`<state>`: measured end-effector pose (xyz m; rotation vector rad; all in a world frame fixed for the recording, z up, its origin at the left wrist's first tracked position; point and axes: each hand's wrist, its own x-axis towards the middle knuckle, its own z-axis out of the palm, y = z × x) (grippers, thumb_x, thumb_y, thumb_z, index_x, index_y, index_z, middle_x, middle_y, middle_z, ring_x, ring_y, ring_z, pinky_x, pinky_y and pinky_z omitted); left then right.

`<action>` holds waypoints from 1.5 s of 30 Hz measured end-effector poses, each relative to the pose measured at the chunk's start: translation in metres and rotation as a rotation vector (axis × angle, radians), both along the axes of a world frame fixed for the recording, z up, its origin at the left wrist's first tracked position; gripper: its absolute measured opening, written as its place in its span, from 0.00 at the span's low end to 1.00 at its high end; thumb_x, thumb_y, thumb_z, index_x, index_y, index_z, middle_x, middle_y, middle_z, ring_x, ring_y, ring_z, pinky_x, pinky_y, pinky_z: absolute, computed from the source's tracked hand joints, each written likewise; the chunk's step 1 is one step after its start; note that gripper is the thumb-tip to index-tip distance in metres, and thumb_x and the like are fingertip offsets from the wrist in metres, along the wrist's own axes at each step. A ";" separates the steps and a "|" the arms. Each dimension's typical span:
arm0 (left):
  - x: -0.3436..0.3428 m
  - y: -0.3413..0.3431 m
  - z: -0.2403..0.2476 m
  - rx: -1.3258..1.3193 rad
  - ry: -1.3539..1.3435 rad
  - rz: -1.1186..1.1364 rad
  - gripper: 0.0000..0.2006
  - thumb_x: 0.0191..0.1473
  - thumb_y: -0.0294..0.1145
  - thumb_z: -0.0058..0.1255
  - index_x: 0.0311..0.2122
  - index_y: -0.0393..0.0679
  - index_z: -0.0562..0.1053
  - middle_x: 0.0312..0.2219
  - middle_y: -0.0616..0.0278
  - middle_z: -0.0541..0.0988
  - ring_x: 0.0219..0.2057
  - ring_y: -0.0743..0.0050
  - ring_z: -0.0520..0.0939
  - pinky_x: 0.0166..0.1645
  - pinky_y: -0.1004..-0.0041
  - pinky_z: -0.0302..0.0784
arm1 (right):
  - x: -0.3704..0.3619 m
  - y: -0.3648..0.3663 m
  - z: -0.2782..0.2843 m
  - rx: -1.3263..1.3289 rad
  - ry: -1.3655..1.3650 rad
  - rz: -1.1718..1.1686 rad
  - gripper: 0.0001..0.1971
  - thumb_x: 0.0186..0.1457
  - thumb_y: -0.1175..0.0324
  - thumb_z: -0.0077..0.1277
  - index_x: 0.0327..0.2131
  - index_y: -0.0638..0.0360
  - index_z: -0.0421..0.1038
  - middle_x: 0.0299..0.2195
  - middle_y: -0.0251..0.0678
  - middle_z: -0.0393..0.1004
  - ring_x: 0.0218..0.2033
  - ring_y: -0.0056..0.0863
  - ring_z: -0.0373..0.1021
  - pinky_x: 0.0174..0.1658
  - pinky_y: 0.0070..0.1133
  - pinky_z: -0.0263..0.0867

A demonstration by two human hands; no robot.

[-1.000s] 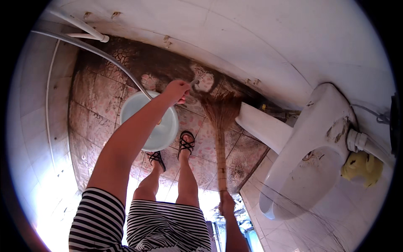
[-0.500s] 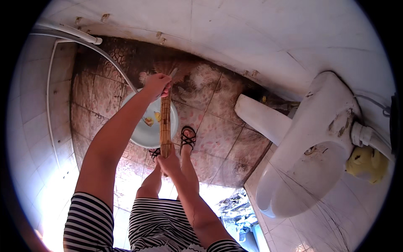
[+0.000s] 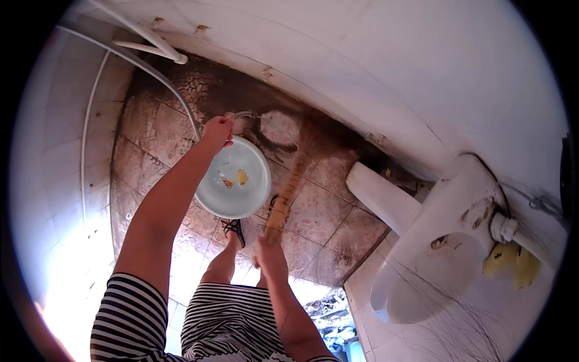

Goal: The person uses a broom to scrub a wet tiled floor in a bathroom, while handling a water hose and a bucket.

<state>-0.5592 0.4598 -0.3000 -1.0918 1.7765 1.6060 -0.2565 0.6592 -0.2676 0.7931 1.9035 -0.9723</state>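
Observation:
My right hand point(image 3: 271, 253) grips the handle end of a broom point(image 3: 286, 196), a long tan bundle bound at intervals. Its blurred bristles fan out over the dark, dirty floor near the back wall. My left hand point(image 3: 218, 131) is closed around a grey hose point(image 3: 163, 78), whose short curved end pokes out past the fingers toward a pale wet patch. Just below my left hand, a white basin point(image 3: 260, 202) stands on the floor, with yellow pieces point(image 3: 242, 177) in it. The fingers of both hands are partly hidden.
To the right, a white pedestal washbasin point(image 3: 416, 283) lies tipped against the wall, its pedestal point(image 3: 386, 196) beside it. White pipes point(image 3: 145, 36) run along the upper-left corner. A yellow bundle point(image 3: 512, 264) sits at the far right, and crumpled plastic point(image 3: 332, 320) lies by the bright doorway.
The broom has swung right, away from over the basin, and its bristles are now on the floor. My left hand still holds the hose, left of the broom. The view has shifted slightly.

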 end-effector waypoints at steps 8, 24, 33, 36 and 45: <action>-0.007 -0.126 0.013 -0.122 0.129 0.173 0.07 0.51 0.33 0.46 0.31 0.41 0.68 0.17 0.65 0.67 0.12 0.80 0.67 0.14 0.76 0.65 | -0.123 -0.109 0.038 -0.327 -0.047 -0.108 0.38 0.45 0.58 0.49 0.56 0.59 0.41 0.28 0.52 0.71 0.26 0.42 0.71 0.30 0.30 0.66; 0.045 -0.206 0.018 -0.860 0.237 -0.254 0.11 0.47 0.39 0.49 0.36 0.47 0.71 0.25 0.60 0.76 0.28 0.65 0.76 0.35 0.68 0.70 | 0.043 0.183 0.056 0.109 -0.146 0.594 0.41 0.43 0.54 0.52 0.58 0.49 0.42 0.34 0.55 0.71 0.36 0.52 0.68 0.38 0.37 0.65; 0.095 -0.285 0.050 -1.074 0.226 -0.259 0.12 0.48 0.40 0.47 0.38 0.50 0.71 0.30 0.58 0.76 0.35 0.59 0.76 0.38 0.65 0.70 | -0.176 0.016 -0.066 -0.025 0.250 0.826 0.34 0.44 0.54 0.47 0.55 0.44 0.47 0.34 0.49 0.72 0.34 0.50 0.69 0.37 0.39 0.65; 0.102 -0.286 0.069 -1.153 0.227 -0.311 0.11 0.49 0.39 0.46 0.38 0.51 0.71 0.35 0.60 0.74 0.38 0.58 0.75 0.39 0.64 0.69 | -0.207 -0.047 -0.071 -0.085 0.376 0.813 0.32 0.44 0.57 0.49 0.53 0.47 0.51 0.30 0.47 0.73 0.33 0.48 0.70 0.37 0.37 0.66; 0.150 -0.344 0.141 -1.395 0.180 -0.247 0.10 0.50 0.38 0.44 0.39 0.54 0.68 0.35 0.62 0.71 0.38 0.59 0.74 0.36 0.62 0.71 | -0.137 -0.071 0.057 -0.266 0.103 0.503 0.28 0.44 0.62 0.52 0.52 0.50 0.57 0.33 0.40 0.71 0.35 0.34 0.69 0.40 0.28 0.64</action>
